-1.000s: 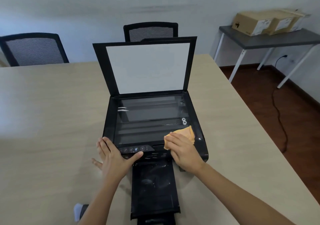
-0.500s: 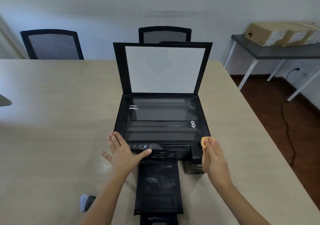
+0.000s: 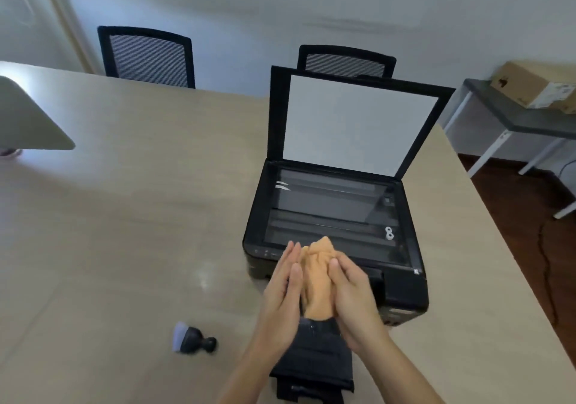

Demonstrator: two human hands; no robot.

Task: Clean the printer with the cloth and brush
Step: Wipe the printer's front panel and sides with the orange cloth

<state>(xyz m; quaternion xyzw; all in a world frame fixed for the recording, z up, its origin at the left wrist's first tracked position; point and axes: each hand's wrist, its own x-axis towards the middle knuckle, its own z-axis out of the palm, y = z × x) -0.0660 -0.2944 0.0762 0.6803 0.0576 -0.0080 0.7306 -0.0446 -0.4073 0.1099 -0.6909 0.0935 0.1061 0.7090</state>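
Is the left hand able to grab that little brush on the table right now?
Probably yes, but not straight away. The brush lies in the open on the table, to the left of the left hand, nothing between. But both hands are pressing the cloth, so the left must let go first.

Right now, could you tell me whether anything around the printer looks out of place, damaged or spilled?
Nothing looks damaged or spilled. The printer sits with its scanner lid raised, the brush lies on its side on the table, and the orange cloth is pressed between the left hand and right hand.
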